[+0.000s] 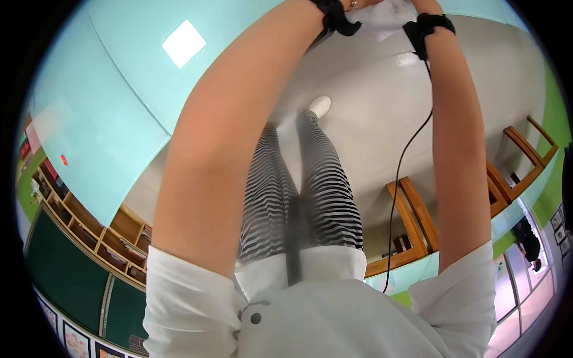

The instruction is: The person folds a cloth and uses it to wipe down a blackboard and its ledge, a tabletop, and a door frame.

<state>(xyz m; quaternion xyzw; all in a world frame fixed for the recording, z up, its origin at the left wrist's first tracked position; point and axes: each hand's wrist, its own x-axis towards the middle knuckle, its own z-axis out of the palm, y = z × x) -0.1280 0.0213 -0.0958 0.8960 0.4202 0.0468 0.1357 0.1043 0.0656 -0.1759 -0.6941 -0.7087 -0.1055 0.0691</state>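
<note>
At the top edge, my left hand [364, 3] is mostly cut off by the frame, with a bracelet and a black strap at its wrist. Close by on the right is my right hand [427, 6], also largely out of view, below it a black wrist strap [434, 27]. A crumpled, thin white piece [388, 21], cloth-like or plastic, shows between the two hands. Whether either hand grips it cannot be made out, since the fingers are hidden. Both arms stretch forward over the floor.
A turquoise tabletop [113, 65] with a white square [184, 43] and small red item [64, 160] lies left. A black cable [401, 173] hangs from my right wrist. Wooden chairs [412, 218] stand right; wooden shelves [110, 244] and a green board [65, 268] are lower left.
</note>
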